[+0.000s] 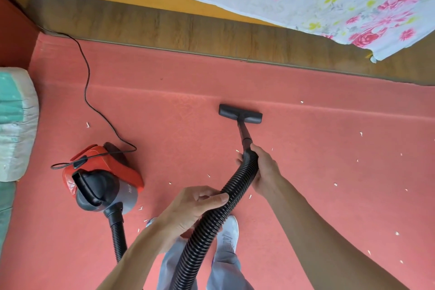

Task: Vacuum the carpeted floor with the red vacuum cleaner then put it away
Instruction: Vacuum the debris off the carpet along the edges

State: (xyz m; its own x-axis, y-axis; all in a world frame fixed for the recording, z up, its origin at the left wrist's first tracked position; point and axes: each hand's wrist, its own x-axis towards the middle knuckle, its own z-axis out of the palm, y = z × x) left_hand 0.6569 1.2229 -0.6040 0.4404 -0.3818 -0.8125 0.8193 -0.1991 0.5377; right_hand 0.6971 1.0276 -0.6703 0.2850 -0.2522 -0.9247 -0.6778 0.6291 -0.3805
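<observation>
Mid-vacuuming: right hand [263,169] gripped the hose [207,226] top, left hand [190,209] clasped it lower. Nozzle [240,114] lay ahead of right hand, vacuum cleaner [101,179] left of left hand. Next likely needed sweeping scraps [335,184] rightward.

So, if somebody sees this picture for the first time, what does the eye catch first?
Probably the red canister vacuum cleaner standing on the pink carpet at the left. Next, the black ribbed hose in the centre, held by the left hand and the right hand, leading to the flat black floor nozzle ahead. Small white scraps lie scattered at the right.
</observation>
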